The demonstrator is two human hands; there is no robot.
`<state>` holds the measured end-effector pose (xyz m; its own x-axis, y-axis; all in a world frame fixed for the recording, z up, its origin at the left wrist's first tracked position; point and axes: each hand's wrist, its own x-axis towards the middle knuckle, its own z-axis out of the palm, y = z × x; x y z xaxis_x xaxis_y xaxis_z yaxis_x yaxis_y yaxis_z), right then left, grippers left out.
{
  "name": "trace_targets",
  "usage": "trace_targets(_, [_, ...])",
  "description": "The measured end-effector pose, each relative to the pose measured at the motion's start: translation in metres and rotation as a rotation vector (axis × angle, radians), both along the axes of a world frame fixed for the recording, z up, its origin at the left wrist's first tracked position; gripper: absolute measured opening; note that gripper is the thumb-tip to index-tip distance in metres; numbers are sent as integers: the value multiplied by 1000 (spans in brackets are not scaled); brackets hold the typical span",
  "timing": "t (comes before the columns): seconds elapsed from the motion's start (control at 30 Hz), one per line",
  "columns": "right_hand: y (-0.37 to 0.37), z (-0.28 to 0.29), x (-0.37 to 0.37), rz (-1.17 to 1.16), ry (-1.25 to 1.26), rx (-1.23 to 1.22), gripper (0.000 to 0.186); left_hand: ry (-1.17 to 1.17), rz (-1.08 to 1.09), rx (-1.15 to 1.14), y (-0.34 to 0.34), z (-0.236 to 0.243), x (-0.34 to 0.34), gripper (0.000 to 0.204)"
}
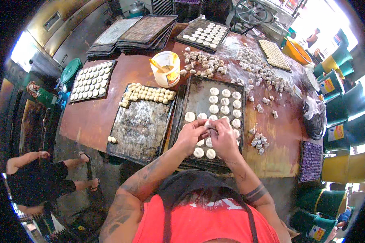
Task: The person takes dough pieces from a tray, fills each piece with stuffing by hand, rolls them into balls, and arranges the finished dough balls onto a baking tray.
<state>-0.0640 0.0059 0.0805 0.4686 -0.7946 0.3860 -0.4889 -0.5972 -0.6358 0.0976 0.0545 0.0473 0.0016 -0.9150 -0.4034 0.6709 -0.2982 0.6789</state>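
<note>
Close in front of me, my left hand (pixel 194 133) and my right hand (pixel 224 139) meet over a dark baking tray (pixel 195 95). Between their fingertips they pinch a small piece of pale dough (pixel 208 124), mostly covered by the fingers. Flattened white dough rounds (pixel 225 101) lie in rows on that tray, some partly hidden under my hands. To the left, a second tray (pixel 138 131) carries small dough balls (pixel 148 94) bunched at its far end. Brownish, flour-dusted lumps (pixel 258 67) are scattered over the table to the right, with a few near my right hand.
A white bucket (pixel 166 77) with an orange-handled tool stands beyond the trays. Filled trays (pixel 92 80) and stacked trays (pixel 146 30) occupy the far and left table (pixel 79 121). A black bag (pixel 314 117) and green buckets (pixel 354 103) line the right. Another person (pixel 40 182) is at left.
</note>
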Motion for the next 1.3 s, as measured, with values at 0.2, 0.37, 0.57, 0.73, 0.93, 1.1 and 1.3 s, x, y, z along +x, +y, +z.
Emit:
trace_targets(0.2, [-18, 22, -14, 190, -228, 772, 21, -111, 47, -114, 1, 27, 1, 33])
trace_targets(0.37, [-22, 13, -9, 188, -675, 1020, 27, 33, 71, -73, -3, 38, -4, 29])
trace_targets(0.57, [-9, 15, 16, 25, -937, 921, 27, -629, 164, -223, -6, 56, -7, 14])
trace_targets(0.73, [-17, 26, 19, -80, -288, 53, 12, -279, 271, -192, -12, 33, -13, 27])
trace_targets(0.93, [-31, 12, 1, 109, 10, 84, 33, -4, 59, 48, -29, 11, 12, 37])
trace_targets(1.1, [-46, 15, -1, 451, -38, 172, 50, 39, -158, -22, -21, 19, -2, 40])
trace_targets(1.3, [-51, -16, 1, 385, -213, 270, 33, 300, -118, 21, -27, -1, -11, 40])
